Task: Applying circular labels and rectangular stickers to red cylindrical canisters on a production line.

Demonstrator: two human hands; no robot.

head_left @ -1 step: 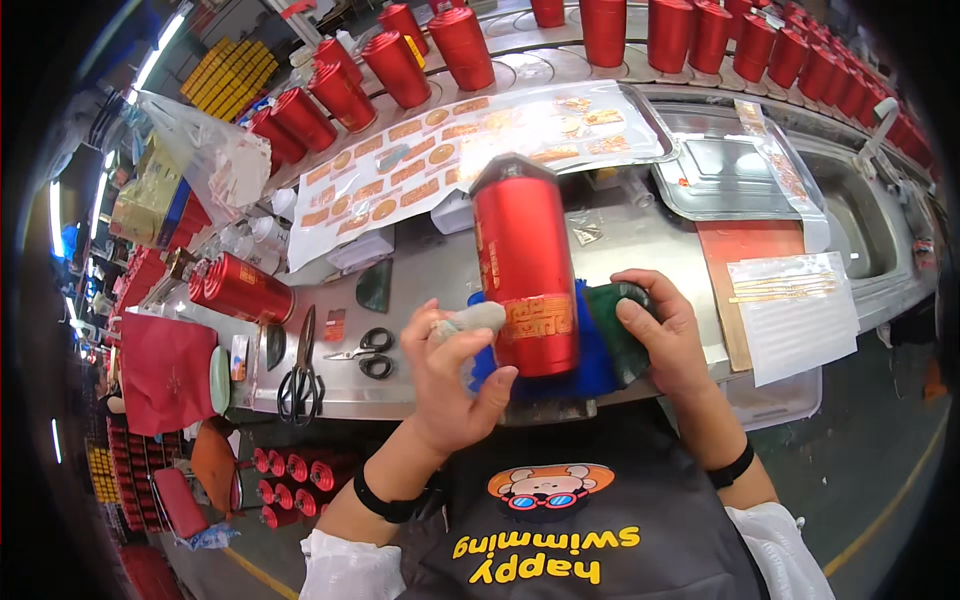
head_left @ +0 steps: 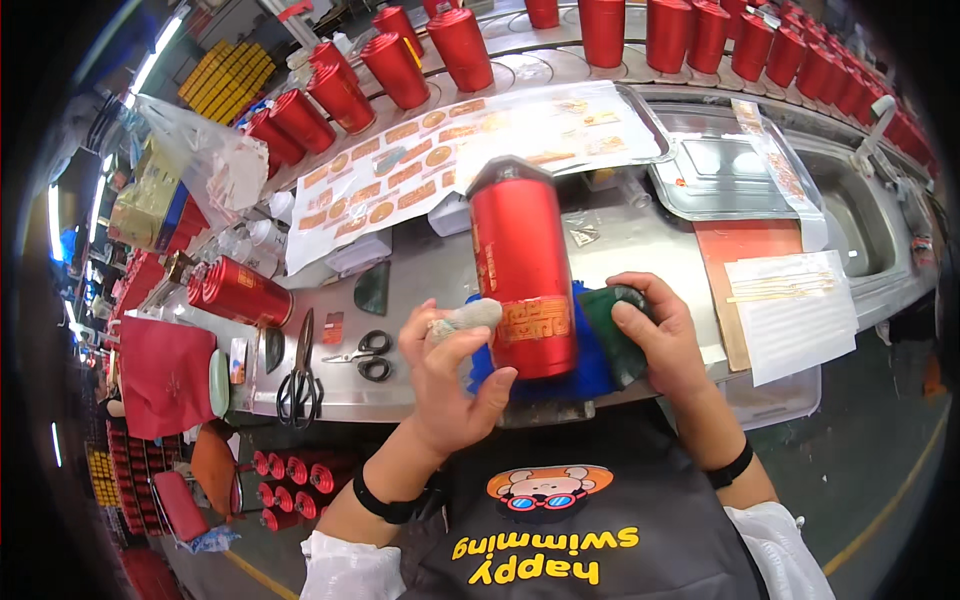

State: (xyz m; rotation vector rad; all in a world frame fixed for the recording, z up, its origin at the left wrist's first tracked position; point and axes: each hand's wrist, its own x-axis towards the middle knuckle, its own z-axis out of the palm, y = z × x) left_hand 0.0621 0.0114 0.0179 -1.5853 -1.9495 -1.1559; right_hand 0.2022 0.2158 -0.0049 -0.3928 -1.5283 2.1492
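In front of me a red metal canister (head_left: pixel 522 260) lies with its dark faceted end pointing away. A gold patterned decal (head_left: pixel 535 322) sits around its near part. Under it is a blue cloth (head_left: pixel 594 352). My left hand (head_left: pixel 447 375) is at the canister's left side, thumb and fingers apart. A pale grey cover (head_left: pixel 472 318) wraps its index fingertip, which is at the decal's left edge. On the other side my right hand (head_left: pixel 658 335) pinches a dark green, flat scraper (head_left: pixel 612 338) close to the canister's right side.
Left on the metal bench lie large scissors (head_left: pixel 300 375), small scissors (head_left: pixel 365 355) and another green scraper (head_left: pixel 372 290). Decal sheets (head_left: pixel 410 170) lie on a tray behind. At right are a metal tray (head_left: pixel 720 175), white paper (head_left: pixel 790 320) and a sink (head_left: pixel 850 225). Red canisters (head_left: pixel 460 50) line the back.
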